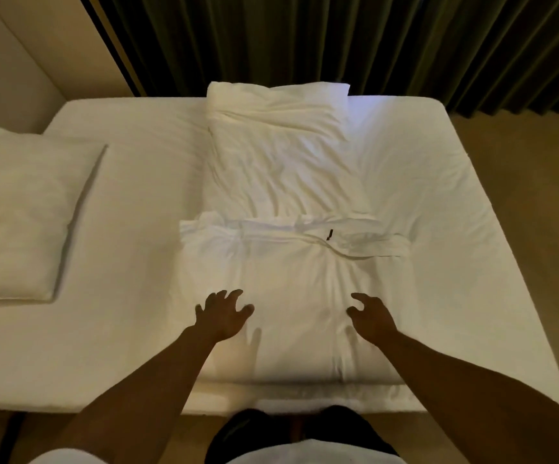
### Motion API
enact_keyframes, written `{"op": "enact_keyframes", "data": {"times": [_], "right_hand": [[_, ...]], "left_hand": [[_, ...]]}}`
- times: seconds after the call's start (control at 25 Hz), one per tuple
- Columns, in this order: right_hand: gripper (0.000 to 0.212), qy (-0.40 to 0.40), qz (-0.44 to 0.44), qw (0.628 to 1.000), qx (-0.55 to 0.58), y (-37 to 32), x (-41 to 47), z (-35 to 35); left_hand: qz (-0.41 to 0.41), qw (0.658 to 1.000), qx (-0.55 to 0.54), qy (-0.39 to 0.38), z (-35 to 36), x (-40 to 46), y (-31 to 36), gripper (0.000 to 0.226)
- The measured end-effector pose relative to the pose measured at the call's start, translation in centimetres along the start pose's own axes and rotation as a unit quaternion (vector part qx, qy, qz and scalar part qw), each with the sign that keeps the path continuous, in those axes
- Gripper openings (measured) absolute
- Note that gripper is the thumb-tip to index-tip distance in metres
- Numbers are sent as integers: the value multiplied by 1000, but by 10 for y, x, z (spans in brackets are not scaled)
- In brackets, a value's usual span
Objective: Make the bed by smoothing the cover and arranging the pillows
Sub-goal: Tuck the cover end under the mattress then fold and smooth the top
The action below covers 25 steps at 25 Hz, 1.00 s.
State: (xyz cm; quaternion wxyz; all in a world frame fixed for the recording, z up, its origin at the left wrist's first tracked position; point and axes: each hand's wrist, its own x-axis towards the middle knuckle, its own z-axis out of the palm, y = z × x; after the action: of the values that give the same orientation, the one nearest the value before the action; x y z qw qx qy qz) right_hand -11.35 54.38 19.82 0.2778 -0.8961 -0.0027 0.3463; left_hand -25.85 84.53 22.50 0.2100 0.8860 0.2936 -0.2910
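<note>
Left hand [223, 314]: fingers spread and curled, claw-like, poised over the near left part of the folded cover [291, 296]. Holds nothing. Contact with the cloth cannot be told; a shadow below it suggests it is just above.

Right hand [370, 316]: same pose, fingers apart and hooked, over the near right part of the cover. Empty too.

Cover lies as a folded stack in the middle of the bed [137, 182], near edge close to the person, with creases running out from its centre and a small dark tag [330, 234] at its far fold. Beyond it, touching its far edge, a rumpled pillow [278, 145] reaches to the far side by the curtain [338, 38]. A second pillow [24, 212] lies flat at the left side, well apart from the cover.

Judgement: the step in hand is taking hold of the cover to open or spread it; smoothing is hardly begun. To do it well, grip only the top layer at two points set wide apart, lift evenly, and draw outward so both sides unfold together. The centre pillow likely needs clearing first, or the cover will bunch against it.
</note>
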Motion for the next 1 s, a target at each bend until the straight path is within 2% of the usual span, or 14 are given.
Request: {"op": "enact_keyframes", "data": {"times": [0.12,0.24,0.36,0.44,0.56,0.64,0.72,0.76,0.8,0.84,0.88,1.0], "right_hand": [[57,19,-65,973,-221,5,29,-23],[67,64,-101,949,-291,11,60,-39],[76,166,-96,948,-252,30,106,-55],[75,191,-83,957,-202,47,141,-68],[55,211,-133,953,-174,65,179,-78],[38,245,-181,943,-136,70,196,-82],[21,273,-194,936,-108,76,217,-93],[20,280,-181,938,-99,75,226,-98],[23,277,-152,945,-87,73,235,-103],[26,276,-129,950,-67,71,245,-111],[30,268,-123,955,-36,68,253,-120],[31,198,-200,957,68,65,257,-137]], "left_hand": [[-24,996,69,42,7,13,11,72],[18,991,121,54,19,46,42,68],[138,975,149,87,36,95,101,71],[209,962,146,97,49,132,156,64],[301,937,128,122,65,167,234,64],[335,924,132,128,75,184,271,62],[378,901,153,146,83,205,299,42],[393,891,146,175,80,214,305,26],[388,892,119,198,74,221,312,11],[360,907,74,205,66,228,322,7],[322,927,23,193,55,234,335,13],[249,962,-46,101,29,248,362,20]]}}
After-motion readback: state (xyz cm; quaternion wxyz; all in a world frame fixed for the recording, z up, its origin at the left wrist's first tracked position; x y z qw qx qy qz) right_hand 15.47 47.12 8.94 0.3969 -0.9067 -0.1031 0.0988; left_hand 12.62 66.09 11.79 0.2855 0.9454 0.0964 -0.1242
